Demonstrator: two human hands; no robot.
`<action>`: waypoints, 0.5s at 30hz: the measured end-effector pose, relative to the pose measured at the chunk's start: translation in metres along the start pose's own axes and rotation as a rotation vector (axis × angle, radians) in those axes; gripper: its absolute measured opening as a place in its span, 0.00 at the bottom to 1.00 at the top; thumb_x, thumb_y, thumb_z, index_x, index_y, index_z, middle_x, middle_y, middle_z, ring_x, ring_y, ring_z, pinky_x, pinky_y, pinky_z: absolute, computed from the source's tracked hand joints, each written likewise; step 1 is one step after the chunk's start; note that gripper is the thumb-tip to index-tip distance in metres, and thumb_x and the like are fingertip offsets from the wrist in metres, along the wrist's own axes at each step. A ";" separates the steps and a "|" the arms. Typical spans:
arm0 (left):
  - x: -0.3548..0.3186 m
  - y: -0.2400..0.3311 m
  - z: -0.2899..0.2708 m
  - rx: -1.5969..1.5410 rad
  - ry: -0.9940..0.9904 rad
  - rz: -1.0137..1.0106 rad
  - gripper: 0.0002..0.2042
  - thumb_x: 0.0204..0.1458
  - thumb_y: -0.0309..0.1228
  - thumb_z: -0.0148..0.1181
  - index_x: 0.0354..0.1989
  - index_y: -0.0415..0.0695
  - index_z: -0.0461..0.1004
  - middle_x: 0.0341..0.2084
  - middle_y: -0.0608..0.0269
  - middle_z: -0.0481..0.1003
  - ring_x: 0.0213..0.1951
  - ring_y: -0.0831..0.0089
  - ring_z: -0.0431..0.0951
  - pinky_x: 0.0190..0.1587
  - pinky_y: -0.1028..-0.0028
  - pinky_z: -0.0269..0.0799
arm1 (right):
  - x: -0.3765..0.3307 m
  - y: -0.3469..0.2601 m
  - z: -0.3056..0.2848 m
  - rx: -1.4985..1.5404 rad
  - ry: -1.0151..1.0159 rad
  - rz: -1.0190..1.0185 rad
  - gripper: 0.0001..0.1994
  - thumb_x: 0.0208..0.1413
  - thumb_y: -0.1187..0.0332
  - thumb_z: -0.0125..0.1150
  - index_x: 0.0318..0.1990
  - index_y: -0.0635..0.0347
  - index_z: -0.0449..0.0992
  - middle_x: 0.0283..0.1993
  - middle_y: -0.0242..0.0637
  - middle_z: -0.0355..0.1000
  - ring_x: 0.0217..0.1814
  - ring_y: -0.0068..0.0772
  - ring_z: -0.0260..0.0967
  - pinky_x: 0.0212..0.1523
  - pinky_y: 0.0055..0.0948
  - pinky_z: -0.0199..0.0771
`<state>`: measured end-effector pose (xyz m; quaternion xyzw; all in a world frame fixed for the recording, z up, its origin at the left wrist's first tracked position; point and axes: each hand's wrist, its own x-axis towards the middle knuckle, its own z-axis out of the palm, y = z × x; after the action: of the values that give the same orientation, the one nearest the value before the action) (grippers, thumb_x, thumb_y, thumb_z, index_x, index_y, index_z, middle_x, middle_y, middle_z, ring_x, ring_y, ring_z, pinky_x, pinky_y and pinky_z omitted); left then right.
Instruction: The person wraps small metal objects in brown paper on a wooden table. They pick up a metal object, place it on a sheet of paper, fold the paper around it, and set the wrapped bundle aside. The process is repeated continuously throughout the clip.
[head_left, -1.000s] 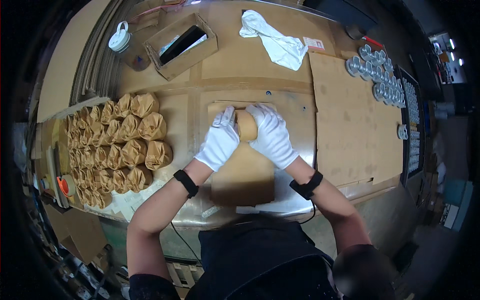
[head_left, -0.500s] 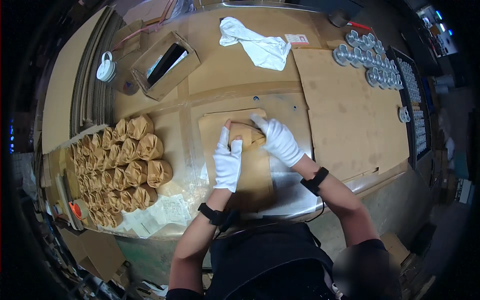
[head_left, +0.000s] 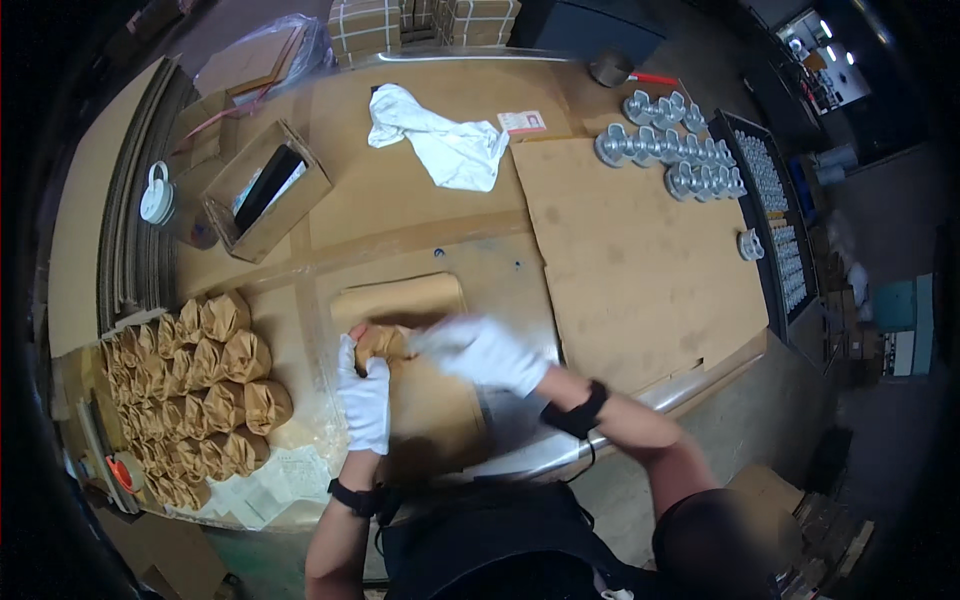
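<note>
My left hand (head_left: 364,400), in a white glove, grips a small brown paper-wrapped bundle (head_left: 385,344) above the stack of brown paper sheets (head_left: 440,400). Close on its right is my right hand (head_left: 495,355), also gloved; its fingers are smeared by motion and their grip is unclear. What lies inside the paper is hidden. To the left, several similar paper-wrapped bundles (head_left: 265,407) stand in tight rows. Silver metal parts (head_left: 705,181) are lined up at the far right, with a lone metal part (head_left: 750,244) nearer.
An open cardboard box (head_left: 270,215) holding a dark object and a white-lidded jug (head_left: 158,200) stand at the back left, beside stacked cardboard sheets (head_left: 125,200). A white cloth (head_left: 440,140) lies at the back. A flat cardboard sheet (head_left: 640,270) covers the table's right.
My view has shifted, so the table sits lower and further left. My right hand has drawn back from the bundle's far side, blurring; my left hand still grips the bundle, which looks more tightly folded.
</note>
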<state>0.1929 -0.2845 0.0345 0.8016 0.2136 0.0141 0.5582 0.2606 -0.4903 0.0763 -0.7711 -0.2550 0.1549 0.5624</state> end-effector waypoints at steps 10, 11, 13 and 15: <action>-0.077 -0.054 -0.108 -0.396 -0.109 -0.298 0.25 0.62 0.42 0.43 0.61 0.38 0.66 0.53 0.55 0.72 0.56 0.69 0.71 0.62 0.69 0.65 | 0.013 0.218 -0.434 -0.870 0.514 0.299 0.22 0.60 0.52 0.60 0.53 0.59 0.80 0.50 0.41 0.80 0.48 0.35 0.77 0.49 0.34 0.74; -0.113 -0.059 -0.137 -0.357 0.047 -0.409 0.25 0.62 0.43 0.43 0.60 0.39 0.66 0.52 0.56 0.73 0.54 0.69 0.73 0.58 0.70 0.68 | 0.047 0.246 -0.398 -0.501 0.479 0.420 0.22 0.60 0.54 0.61 0.55 0.58 0.78 0.52 0.41 0.79 0.51 0.34 0.76 0.52 0.32 0.73; -0.150 -0.078 -0.184 -0.363 0.254 -0.548 0.24 0.61 0.44 0.44 0.59 0.41 0.67 0.50 0.57 0.75 0.49 0.70 0.76 0.51 0.71 0.74 | 0.043 0.290 -0.436 -0.666 0.383 0.612 0.26 0.57 0.55 0.64 0.60 0.58 0.73 0.53 0.41 0.78 0.54 0.33 0.75 0.53 0.30 0.73; -0.148 -0.124 -0.218 -0.505 0.276 -0.609 0.22 0.62 0.46 0.44 0.57 0.46 0.68 0.42 0.62 0.77 0.38 0.72 0.80 0.33 0.75 0.78 | -0.001 0.282 -0.547 -0.656 0.476 0.509 0.24 0.57 0.56 0.63 0.58 0.60 0.75 0.52 0.44 0.78 0.53 0.35 0.76 0.52 0.30 0.72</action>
<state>-0.0386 -0.1083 0.0368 0.5305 0.5034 0.0077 0.6820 0.6091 -0.9897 -0.0161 -0.9599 0.0423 0.0184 0.2764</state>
